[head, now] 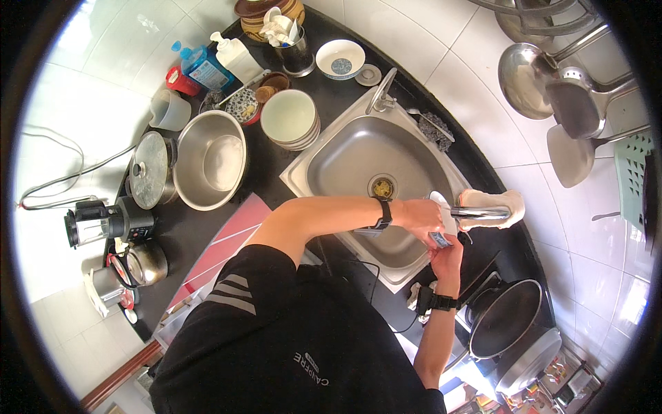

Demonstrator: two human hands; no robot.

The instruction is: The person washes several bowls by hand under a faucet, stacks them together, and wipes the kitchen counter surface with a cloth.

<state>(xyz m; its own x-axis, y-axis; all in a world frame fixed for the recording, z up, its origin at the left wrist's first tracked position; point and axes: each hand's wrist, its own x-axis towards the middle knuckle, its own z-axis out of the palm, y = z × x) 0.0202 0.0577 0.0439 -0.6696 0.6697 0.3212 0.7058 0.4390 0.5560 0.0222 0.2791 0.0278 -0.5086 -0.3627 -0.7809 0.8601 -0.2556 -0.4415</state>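
Both hands hold a white bowl with blue patterning (449, 222), tipped on its side at the right end of the stainless steel sink (331, 150). My left hand (418, 214) grips it from the left, and my right hand (448, 254) has it from below, near the patterned part. A chrome faucet spout (481, 212) reaches right beside the bowl; any running water is too small to make out. Beige cloth (494, 204) is wrapped about the faucet's base. Yellowish scraps (382, 188) lie in the sink drain. My fingers partly hide the bowl.
Left of the sink stand stacked bowls (288, 116), a steel basin (207, 160) and a lidded pot (150, 169). Another white bowl (340, 58) sits behind. A second tap (381, 93) and a steel scourer (435, 132) edge the sink. A wok (507, 318) is at the right.
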